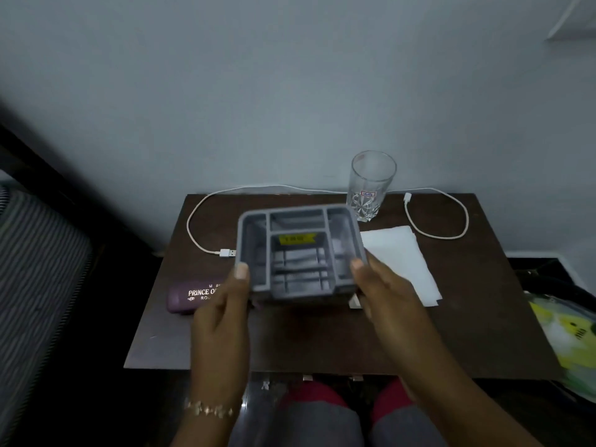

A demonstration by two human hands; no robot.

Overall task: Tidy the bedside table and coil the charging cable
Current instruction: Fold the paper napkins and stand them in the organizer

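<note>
Hands are gripping a grey compartment organiser (298, 253) from both sides, over the middle of the dark wooden bedside table (322, 343). The left hand (222, 317) is curling round the organiser's left wall with its thumb lying on the rim. The right hand (387, 298) is doing the same on the right wall, thumb on top, with its other fingers hidden below. Whether the organiser's base is touching the table cannot be told, and its outline is blurring slightly.

The white charging cable (193, 221) is lying uncoiled along the table's back edge. Its USB plug is resting just left of the organiser, and the cord is running behind a clear cut-glass tumbler (371, 185) and looping round to a small connector at the back right. The tumbler is standing upright just behind the organiser's right corner.

A white folded tissue (400, 259) is lying flat beside the right hand, partly under it. A purple case (187, 296) with pale lettering is lying at the left, partly behind the left hand. A beaded bracelet (209, 409) is sitting on the left wrist.
</note>
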